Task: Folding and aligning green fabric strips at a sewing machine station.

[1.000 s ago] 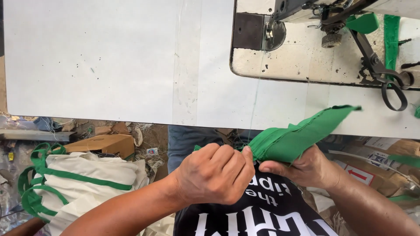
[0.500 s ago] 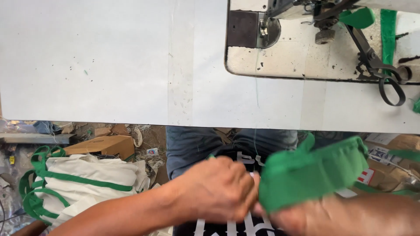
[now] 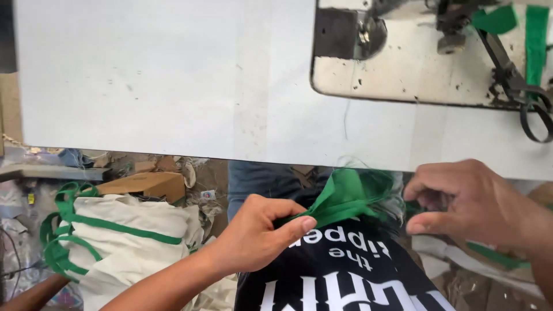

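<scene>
Pinching a bunched piece of green fabric (image 3: 348, 196) between thumb and fingers, the left hand (image 3: 256, 236) is holding it just below the near edge of the white table (image 3: 173, 80), over the person's lap. Its fingers are closing firmly on the folded cloth, thumb tip pressing on top. The right hand (image 3: 466, 201) is hovering just beside the fabric's other end, fingers curled loosely with thumb and forefinger apart, gripping nothing; whether a fingertip is grazing the frayed dark edge cannot be told. Beneath both hands a black garment with white lettering (image 3: 340, 270) is lying across the lap, the green fabric resting against its top. Farther out, on the table, the pale metal bed of a sewing machine (image 3: 403, 63) is sitting at the far right, with a green strip (image 3: 537, 40) hanging by its needle area and dark scissors (image 3: 527, 98) lying next to it. Down to the left, on the floor, cream bags with green trim (image 3: 115, 236) are piling beside a cardboard box (image 3: 144, 183).
</scene>
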